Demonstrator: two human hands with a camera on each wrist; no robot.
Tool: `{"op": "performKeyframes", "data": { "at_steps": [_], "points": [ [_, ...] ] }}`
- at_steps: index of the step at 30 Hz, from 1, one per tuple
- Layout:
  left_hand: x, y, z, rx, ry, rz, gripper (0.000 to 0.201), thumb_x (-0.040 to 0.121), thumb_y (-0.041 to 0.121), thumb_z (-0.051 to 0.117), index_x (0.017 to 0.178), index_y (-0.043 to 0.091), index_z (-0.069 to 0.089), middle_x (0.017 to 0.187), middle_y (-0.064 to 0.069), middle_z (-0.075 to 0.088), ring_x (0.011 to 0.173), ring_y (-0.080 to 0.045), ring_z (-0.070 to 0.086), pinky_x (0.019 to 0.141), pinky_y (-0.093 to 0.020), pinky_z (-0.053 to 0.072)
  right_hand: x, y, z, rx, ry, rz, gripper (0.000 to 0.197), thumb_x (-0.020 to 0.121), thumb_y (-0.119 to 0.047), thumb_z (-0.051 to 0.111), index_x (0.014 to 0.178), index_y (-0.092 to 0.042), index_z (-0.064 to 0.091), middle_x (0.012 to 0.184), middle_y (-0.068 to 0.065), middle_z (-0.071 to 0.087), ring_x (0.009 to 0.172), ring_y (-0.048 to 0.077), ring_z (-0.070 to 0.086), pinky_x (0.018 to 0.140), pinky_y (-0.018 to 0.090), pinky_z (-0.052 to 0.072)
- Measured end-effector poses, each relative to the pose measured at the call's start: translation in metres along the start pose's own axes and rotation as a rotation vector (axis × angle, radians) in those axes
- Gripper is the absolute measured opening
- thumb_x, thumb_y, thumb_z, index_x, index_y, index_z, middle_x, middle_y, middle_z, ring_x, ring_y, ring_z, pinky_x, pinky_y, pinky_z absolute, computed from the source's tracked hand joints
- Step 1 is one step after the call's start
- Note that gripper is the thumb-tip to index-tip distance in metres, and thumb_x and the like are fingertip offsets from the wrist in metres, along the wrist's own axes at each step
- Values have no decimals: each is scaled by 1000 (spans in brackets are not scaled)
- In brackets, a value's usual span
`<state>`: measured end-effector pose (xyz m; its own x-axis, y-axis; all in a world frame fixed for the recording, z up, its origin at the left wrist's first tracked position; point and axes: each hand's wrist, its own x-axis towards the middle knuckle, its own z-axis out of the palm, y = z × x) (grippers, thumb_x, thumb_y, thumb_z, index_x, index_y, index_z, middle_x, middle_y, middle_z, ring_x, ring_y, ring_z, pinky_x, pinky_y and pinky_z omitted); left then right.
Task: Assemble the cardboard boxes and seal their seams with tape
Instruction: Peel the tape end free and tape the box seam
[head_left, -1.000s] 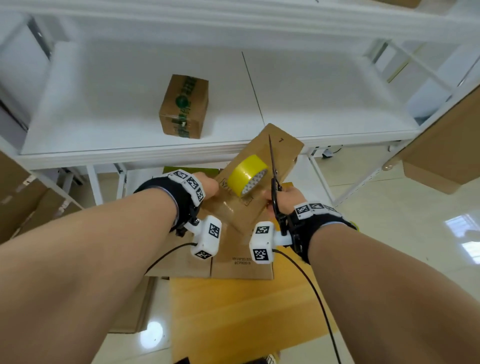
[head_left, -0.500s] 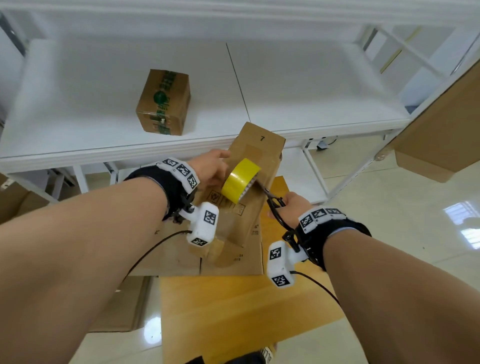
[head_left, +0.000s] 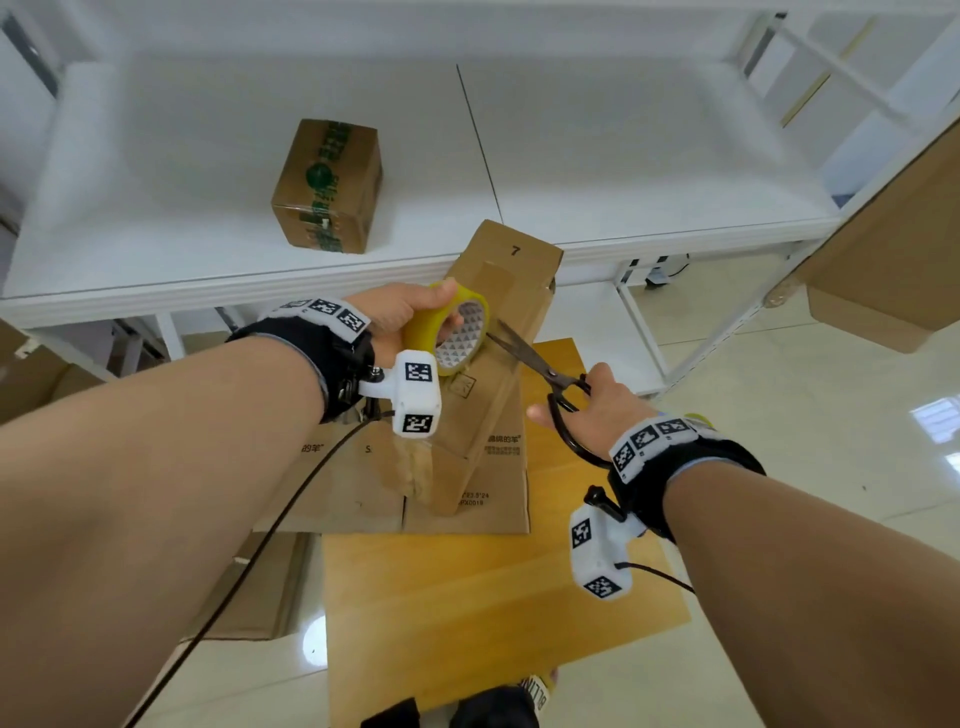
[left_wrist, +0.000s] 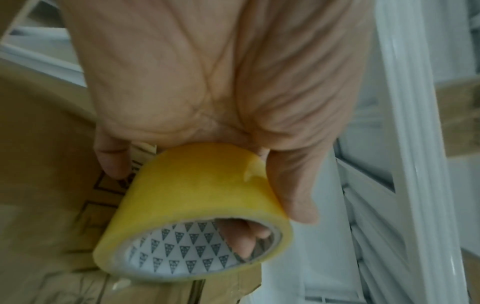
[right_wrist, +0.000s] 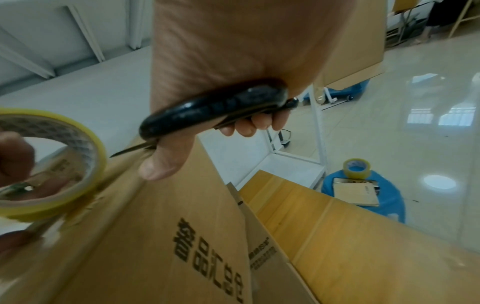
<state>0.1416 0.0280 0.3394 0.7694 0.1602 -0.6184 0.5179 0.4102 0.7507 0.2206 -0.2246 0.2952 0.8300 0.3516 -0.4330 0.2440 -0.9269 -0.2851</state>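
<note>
A brown cardboard box (head_left: 511, 291) marked 7 leans tilted on flat cardboard sheets (head_left: 467, 499), with a tape strip running down its top face. My left hand (head_left: 410, 312) grips a yellow tape roll (head_left: 447, 332) against the box, fingers through its core (left_wrist: 244, 238). My right hand (head_left: 597, 405) holds black-handled scissors (head_left: 540, 369) by the loops, blades pointing at the tape just below the roll. In the right wrist view the scissors (right_wrist: 215, 111) sit beside the roll (right_wrist: 52, 162) over the box (right_wrist: 166, 236).
A sealed box with green tape (head_left: 327, 184) stands on the white shelf (head_left: 623, 156). A yellow wooden board (head_left: 493, 597) lies under the sheets. More cardboard hangs at the right (head_left: 893, 260). A spare tape roll (right_wrist: 357, 167) sits on a blue stool (right_wrist: 389, 197).
The scissors swung from upright down to the tape below the roll. My left hand moved from the box onto the roll and lifted it slightly.
</note>
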Motion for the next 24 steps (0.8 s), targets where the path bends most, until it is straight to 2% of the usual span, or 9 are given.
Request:
{"op": "performKeyframes", "data": {
  "at_steps": [2, 5, 6, 8, 10, 14, 20, 24],
  "points": [
    [2, -3, -3, -47, -21, 13, 33, 89, 41, 61, 82, 9, 62, 81, -6, 64, 86, -21, 56, 106, -48, 39, -5, 12, 2, -61, 66, -30, 87, 68, -84, 60, 123, -19, 40, 110, 4, 61, 97, 30, 63, 81, 43, 54],
    [2, -4, -3, -93, -24, 22, 32, 89, 41, 60, 84, 10, 61, 77, -4, 64, 88, -21, 57, 105, -46, 41, -10, 26, 6, -167, 143, -125, 85, 67, -86, 57, 119, -21, 42, 110, 1, 62, 100, 27, 62, 85, 42, 51],
    [-1, -4, -2, -115, -16, 16, 31, 89, 40, 61, 85, 10, 61, 77, -3, 64, 87, -21, 59, 100, -43, 46, -10, 30, 6, -200, 162, -172, 84, 67, -87, 56, 119, -22, 43, 110, 0, 62, 102, 26, 61, 86, 41, 50],
    [-3, -3, 2, -148, 4, 18, 28, 88, 38, 63, 87, 10, 60, 77, -3, 62, 82, -17, 60, 83, -38, 55, -11, 35, 6, -266, 192, -262, 85, 66, -87, 55, 121, -23, 45, 111, -2, 61, 107, 24, 59, 91, 41, 47],
    [-4, -3, 4, -152, 18, 29, 29, 87, 37, 65, 89, 9, 59, 79, -3, 61, 77, -16, 61, 76, -35, 57, -11, 34, 4, -334, 219, -302, 87, 68, -88, 52, 125, -23, 45, 116, -2, 60, 112, 23, 57, 95, 41, 44],
    [-2, -3, 6, -128, 24, 26, 31, 85, 40, 67, 91, 10, 62, 80, -2, 65, 70, -16, 66, 87, -38, 52, -10, 21, 1, -436, 279, -308, 81, 73, -85, 49, 125, -23, 44, 116, 1, 60, 111, 25, 57, 97, 42, 42],
    [-9, -6, 10, -91, -27, 5, 34, 85, 41, 66, 92, 8, 65, 81, -4, 68, 77, -18, 67, 94, -42, 50, -10, 6, 7, -394, 273, -296, 81, 74, -86, 47, 122, -21, 45, 111, 2, 60, 108, 25, 58, 94, 43, 41],
    [-12, -7, 12, -83, -23, 18, 34, 85, 41, 65, 91, 7, 65, 80, -4, 68, 75, -18, 66, 93, -42, 49, -7, -7, 10, -387, 273, -330, 77, 76, -83, 51, 120, -20, 45, 108, 2, 61, 105, 25, 59, 92, 42, 43]
  ]
}}
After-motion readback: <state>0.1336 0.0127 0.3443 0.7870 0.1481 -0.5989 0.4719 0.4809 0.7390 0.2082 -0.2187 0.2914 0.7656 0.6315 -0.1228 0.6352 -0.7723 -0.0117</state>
